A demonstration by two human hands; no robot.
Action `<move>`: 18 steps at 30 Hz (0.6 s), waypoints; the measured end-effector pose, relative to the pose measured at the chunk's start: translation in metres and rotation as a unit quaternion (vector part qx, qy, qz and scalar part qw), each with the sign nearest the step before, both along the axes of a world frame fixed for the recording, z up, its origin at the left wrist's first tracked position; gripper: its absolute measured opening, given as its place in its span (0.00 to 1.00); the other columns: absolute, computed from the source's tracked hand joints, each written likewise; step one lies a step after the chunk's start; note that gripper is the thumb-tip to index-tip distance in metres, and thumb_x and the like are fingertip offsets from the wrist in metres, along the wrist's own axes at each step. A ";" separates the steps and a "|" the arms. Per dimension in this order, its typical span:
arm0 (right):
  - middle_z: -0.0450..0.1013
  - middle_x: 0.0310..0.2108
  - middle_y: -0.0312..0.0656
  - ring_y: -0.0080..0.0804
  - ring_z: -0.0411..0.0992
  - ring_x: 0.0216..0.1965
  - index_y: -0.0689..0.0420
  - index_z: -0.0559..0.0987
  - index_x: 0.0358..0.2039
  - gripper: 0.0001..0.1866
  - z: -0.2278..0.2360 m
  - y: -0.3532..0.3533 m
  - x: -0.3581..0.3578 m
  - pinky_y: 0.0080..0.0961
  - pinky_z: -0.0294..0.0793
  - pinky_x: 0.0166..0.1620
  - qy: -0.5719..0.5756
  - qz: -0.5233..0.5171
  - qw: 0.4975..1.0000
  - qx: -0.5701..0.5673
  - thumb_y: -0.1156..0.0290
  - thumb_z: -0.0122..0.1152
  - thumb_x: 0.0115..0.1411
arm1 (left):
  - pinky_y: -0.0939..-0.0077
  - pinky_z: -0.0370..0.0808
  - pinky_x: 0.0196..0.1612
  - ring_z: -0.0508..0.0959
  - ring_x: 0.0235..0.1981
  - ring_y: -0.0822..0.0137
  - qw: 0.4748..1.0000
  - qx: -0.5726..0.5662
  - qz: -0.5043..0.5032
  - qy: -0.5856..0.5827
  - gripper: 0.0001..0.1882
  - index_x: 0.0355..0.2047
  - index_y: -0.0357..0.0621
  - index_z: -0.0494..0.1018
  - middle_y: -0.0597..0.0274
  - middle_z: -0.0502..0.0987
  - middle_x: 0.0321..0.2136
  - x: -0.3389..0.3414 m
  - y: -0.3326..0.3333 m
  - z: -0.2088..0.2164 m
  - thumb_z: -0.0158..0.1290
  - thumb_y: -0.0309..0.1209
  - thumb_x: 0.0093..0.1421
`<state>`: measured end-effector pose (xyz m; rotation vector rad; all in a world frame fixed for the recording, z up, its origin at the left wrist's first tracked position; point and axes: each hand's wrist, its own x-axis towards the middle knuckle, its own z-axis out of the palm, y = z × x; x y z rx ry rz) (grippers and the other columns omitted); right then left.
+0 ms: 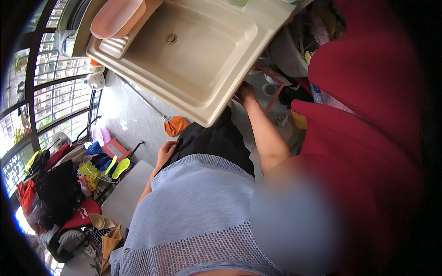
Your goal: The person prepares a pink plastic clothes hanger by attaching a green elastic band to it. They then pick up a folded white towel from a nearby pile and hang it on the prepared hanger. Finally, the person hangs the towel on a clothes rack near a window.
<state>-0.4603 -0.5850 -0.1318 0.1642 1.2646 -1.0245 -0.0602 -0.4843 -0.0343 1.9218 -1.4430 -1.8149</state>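
Note:
My left hand (166, 151) lies against the black trousers (221, 145) at my thigh, with nothing visible in it; its fingers look loosely stretched. My right arm reaches forward to the near right side of a beige sink basin (193, 60). There my right hand (247, 94) is in shadow just below the rim, beside a thin pink-red frame (275, 97). The rim and the shadow hide its fingers, so any hold cannot be made out. A pink plastic tub (117, 18) rests on the sink's upper left corner.
An orange cloth-like piece (176, 125) on a long pole lies on the grey floor (133, 106) left of the sink. Bags, a red cap (83, 215) and clothes are piled by the barred window at left. A dark red cloth (363, 92) hangs at right beside a cluttered bin (290, 50).

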 end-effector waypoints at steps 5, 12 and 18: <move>0.74 0.37 0.36 0.33 0.75 0.36 0.50 0.69 0.52 0.23 -0.013 0.001 -0.002 0.39 0.77 0.40 -0.013 -0.011 1.000 -0.008 0.72 0.57 0.53 | 0.81 0.69 0.45 0.74 0.39 0.74 0.999 0.022 0.023 0.020 0.13 0.45 0.35 0.72 0.61 0.77 0.37 -0.007 -0.004 0.008 0.47 0.29 0.63; 0.75 0.34 0.38 0.28 0.74 0.31 0.59 0.66 0.55 0.29 -0.011 -0.003 -0.003 0.32 0.80 0.35 -0.035 0.008 0.998 -0.043 0.73 0.60 0.51 | 0.83 0.69 0.43 0.74 0.38 0.75 0.998 0.042 0.016 0.040 0.13 0.45 0.33 0.71 0.60 0.77 0.37 0.009 -0.005 -0.009 0.45 0.27 0.63; 0.75 0.31 0.39 0.27 0.74 0.27 0.61 0.67 0.53 0.27 -0.012 0.003 -0.003 0.26 0.77 0.31 -0.001 -0.005 0.994 -0.110 0.71 0.60 0.52 | 0.83 0.69 0.45 0.74 0.38 0.75 0.997 0.055 0.019 0.046 0.13 0.46 0.33 0.70 0.60 0.76 0.37 0.000 -0.018 0.002 0.44 0.26 0.64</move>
